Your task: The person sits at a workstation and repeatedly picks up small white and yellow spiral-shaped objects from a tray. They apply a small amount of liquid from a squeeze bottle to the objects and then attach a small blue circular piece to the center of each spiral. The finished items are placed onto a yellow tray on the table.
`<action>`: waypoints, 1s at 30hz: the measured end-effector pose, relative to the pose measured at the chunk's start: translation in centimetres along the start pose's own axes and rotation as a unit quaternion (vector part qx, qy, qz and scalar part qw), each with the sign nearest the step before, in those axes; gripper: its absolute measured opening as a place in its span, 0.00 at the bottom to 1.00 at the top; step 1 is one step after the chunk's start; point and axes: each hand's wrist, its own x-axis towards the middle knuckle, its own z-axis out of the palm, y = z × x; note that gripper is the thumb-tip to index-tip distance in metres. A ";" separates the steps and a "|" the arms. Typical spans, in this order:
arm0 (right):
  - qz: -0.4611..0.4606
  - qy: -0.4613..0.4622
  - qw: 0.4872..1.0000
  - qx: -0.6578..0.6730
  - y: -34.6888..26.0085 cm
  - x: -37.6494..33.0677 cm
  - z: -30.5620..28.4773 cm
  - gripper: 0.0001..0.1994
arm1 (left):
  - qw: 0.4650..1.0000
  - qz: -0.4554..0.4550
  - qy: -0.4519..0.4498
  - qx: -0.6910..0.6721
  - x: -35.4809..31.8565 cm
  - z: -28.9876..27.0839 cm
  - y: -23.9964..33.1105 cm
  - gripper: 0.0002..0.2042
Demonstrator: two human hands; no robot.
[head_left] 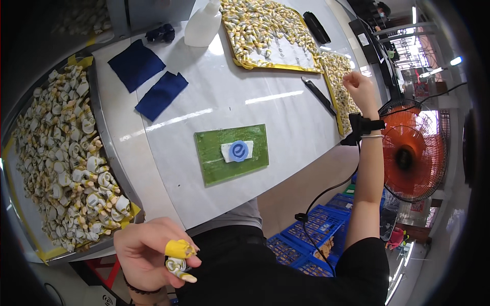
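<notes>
White bench [265, 97] carries, well above the left hand [148, 252], a long tray [109, 148] heaped with yellow-and-white parts, and just beyond the raised right hand [360, 86] two yellow-rimmed trays [270, 65] of the same; between them lies a green mat [232, 153] bearing a white tag with a round blue label [238, 151]. That left hand is curled shut, pinching one small yellow-taped part [178, 257] at its fingertips below the bench edge, while the right hand, loosely closed and seemingly empty, hovers over the far tray. It looks like a picking step, so the next move would call for a light fingertip grip.
</notes>
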 end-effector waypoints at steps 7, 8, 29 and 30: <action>-0.109 -0.033 0.975 0.193 -9.0 -3.5 -0.9 0.09 | 0.998 -0.010 -0.019 0.058 0.5 0.4 0.0 0.19; -0.175 -0.041 0.967 0.182 -12.1 -4.8 -0.8 0.10 | 0.996 -0.006 -0.016 0.088 0.5 0.6 -0.1 0.20; -0.447 -0.140 0.874 0.128 -22.0 -8.8 2.3 0.11 | 0.957 0.107 0.020 0.268 0.5 0.6 -0.9 0.22; -0.444 -0.138 0.875 0.134 -21.9 -8.8 2.4 0.11 | 0.958 0.103 0.020 0.267 0.6 0.9 -0.9 0.22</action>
